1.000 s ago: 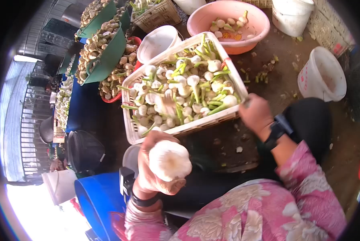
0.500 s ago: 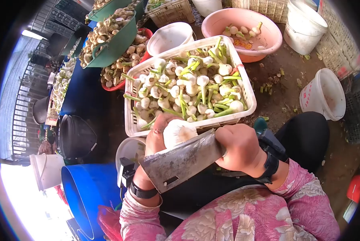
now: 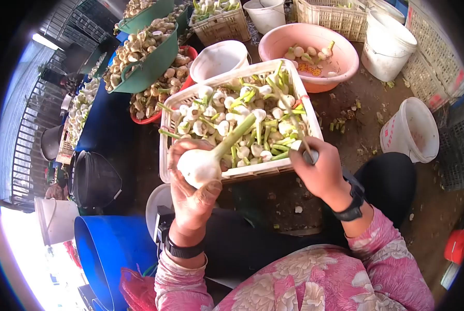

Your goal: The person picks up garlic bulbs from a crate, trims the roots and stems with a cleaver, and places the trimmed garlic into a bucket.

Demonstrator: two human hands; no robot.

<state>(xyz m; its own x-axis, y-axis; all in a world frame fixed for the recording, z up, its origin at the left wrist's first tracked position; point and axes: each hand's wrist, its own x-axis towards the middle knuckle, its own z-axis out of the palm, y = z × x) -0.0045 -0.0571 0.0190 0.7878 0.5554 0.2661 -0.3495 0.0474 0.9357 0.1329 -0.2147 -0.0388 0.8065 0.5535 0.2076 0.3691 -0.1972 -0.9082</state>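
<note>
A white garlic bulb (image 3: 200, 167) with a thick green stem pointing up and right is held in my left hand (image 3: 193, 199), the fingers wrapped round it. My right hand (image 3: 320, 168) grips the handle of a knife (image 3: 293, 116); its blade is seen nearly edge-on, angled up and left over the crate. Behind both hands stands a white plastic crate (image 3: 165, 155) filled with garlic bulbs (image 3: 222, 128) with short green stems. The blade and the held bulb are apart.
Beyond the crate are a white bucket (image 3: 219, 61), a pink basin (image 3: 273, 44) with a few bulbs, and green basins (image 3: 149, 72) of unpeeled garlic. A white bucket (image 3: 410, 129) stands right, a blue barrel (image 3: 112, 254) lower left. Scraps lie on the floor.
My right hand has lifted the knife away from the bulb, turning the blade from broadside to edge-on, pointing away. My left hand has turned the bulb so its stem shows.
</note>
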